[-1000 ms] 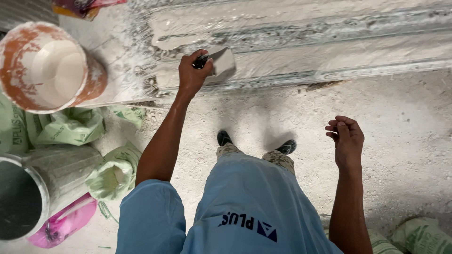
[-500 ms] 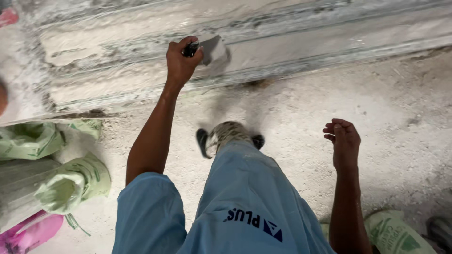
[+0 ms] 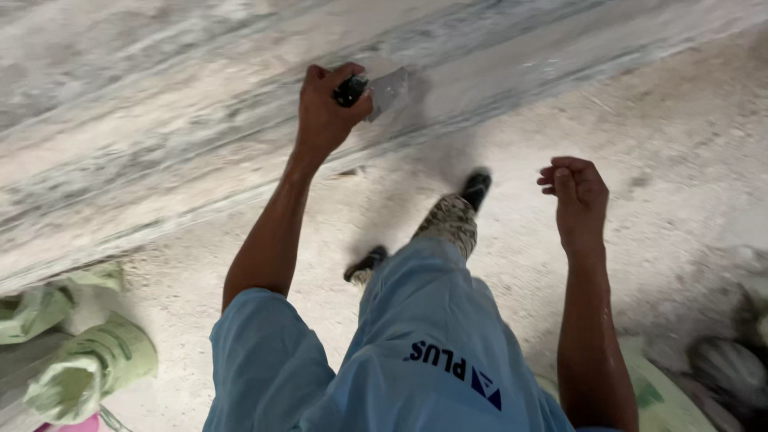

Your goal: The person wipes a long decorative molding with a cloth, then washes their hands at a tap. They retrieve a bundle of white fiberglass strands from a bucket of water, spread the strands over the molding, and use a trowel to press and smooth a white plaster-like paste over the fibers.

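While we look down from the head view, our left hand (image 3: 324, 116) has its fingers closed around a scraper (image 3: 376, 90) pressed on the plastered wall (image 3: 160, 120); our right hand (image 3: 578, 196) hangs loosely curled, empty, above the floor (image 3: 680, 160).

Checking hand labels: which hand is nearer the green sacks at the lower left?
Left. The left hand grips a putty knife against the wall, on the green sacks' side. The right hand hangs loosely curled and empty, farther across the floor.
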A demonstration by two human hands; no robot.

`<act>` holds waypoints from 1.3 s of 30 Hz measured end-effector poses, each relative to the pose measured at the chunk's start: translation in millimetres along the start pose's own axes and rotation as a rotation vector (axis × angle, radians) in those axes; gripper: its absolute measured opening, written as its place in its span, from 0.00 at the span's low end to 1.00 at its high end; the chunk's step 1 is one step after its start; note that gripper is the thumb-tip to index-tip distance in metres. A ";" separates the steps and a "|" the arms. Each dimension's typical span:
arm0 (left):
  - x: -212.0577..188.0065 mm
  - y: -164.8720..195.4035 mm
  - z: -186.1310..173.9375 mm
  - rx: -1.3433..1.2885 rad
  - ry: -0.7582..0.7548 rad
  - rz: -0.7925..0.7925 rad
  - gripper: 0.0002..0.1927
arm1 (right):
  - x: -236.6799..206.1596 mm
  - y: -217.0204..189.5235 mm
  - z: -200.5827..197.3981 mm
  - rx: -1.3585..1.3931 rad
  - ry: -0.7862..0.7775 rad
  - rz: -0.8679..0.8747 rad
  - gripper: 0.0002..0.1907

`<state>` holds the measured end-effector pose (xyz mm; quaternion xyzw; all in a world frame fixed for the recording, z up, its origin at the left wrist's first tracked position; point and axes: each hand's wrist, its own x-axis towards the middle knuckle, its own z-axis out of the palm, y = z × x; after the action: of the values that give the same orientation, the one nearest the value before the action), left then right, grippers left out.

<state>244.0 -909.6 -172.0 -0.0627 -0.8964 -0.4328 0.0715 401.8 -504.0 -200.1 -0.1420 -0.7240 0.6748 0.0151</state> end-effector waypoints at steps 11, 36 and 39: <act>124.4 171.0 234.1 0.006 -0.122 0.104 0.23 | 156.5 -17.5 -265.1 0.010 0.096 0.091 0.09; 276.0 479.9 684.0 0.216 0.105 0.276 0.25 | 450.7 -0.7 -747.8 0.042 -0.129 0.120 0.08; 293.5 503.0 720.3 0.236 0.114 0.261 0.24 | 454.3 2.2 -759.5 0.081 -0.123 0.126 0.08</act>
<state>-9.8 -18.7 -175.7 -0.1450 -0.9199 -0.3143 0.1844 128.6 337.7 -212.1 -0.1451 -0.6855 0.7104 -0.0662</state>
